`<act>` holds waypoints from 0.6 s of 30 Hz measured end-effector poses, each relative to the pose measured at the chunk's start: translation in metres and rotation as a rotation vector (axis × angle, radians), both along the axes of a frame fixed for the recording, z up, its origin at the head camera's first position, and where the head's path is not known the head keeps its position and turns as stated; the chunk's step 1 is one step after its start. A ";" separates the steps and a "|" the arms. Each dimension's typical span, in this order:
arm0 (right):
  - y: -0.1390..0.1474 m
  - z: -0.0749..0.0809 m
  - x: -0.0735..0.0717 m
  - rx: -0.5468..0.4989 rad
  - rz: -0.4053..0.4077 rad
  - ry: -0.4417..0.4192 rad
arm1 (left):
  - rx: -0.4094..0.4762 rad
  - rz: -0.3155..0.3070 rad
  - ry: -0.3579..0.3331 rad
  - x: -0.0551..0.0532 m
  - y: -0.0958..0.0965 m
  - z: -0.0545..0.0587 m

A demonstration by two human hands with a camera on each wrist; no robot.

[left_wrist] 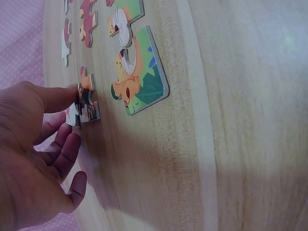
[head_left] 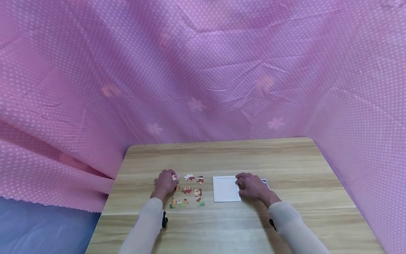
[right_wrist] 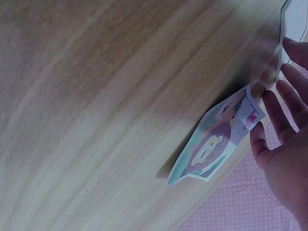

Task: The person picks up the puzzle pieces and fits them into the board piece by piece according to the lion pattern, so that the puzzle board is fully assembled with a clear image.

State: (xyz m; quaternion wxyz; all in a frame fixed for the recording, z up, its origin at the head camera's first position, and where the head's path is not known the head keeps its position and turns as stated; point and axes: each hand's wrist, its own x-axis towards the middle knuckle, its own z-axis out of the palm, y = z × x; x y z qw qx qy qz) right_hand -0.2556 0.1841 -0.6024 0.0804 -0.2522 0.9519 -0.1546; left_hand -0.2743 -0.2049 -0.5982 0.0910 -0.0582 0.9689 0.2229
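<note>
My left hand (head_left: 165, 182) pinches a small jigsaw piece (head_left: 175, 177) between thumb and fingers at the left of the piece group. In the left wrist view, this white-and-red piece (left_wrist: 73, 115) overlaps a darker orange piece (left_wrist: 87, 85) by the thumb. Beside it lies a green corner piece (left_wrist: 144, 77) with an animal's face. My right hand (head_left: 252, 185) touches the right edge of a white square tray (head_left: 226, 190), fingers loosely bent and apart. Under that hand is a picture card (right_wrist: 211, 139) showing a lion, mostly hidden in the head view.
More jigsaw pieces lie in loose rows left of the tray, among them a red-brown piece (head_left: 187, 191) and a green piece (head_left: 200, 201). All rest on a wooden table (head_left: 203, 229). A pink dotted curtain (head_left: 203, 88) hangs around its back and sides.
</note>
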 end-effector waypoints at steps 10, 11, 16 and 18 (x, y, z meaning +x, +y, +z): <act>0.003 0.000 -0.008 -0.023 0.041 0.054 | -0.020 0.005 0.037 -0.006 -0.002 -0.002; 0.003 -0.001 -0.009 -0.020 0.045 0.063 | -0.017 0.007 0.035 -0.007 -0.003 -0.002; 0.003 -0.004 -0.014 -0.008 0.050 0.075 | -0.013 0.014 0.034 -0.010 -0.005 -0.004; 0.003 -0.004 -0.015 -0.006 0.047 0.071 | -0.011 0.012 0.037 -0.012 -0.006 -0.006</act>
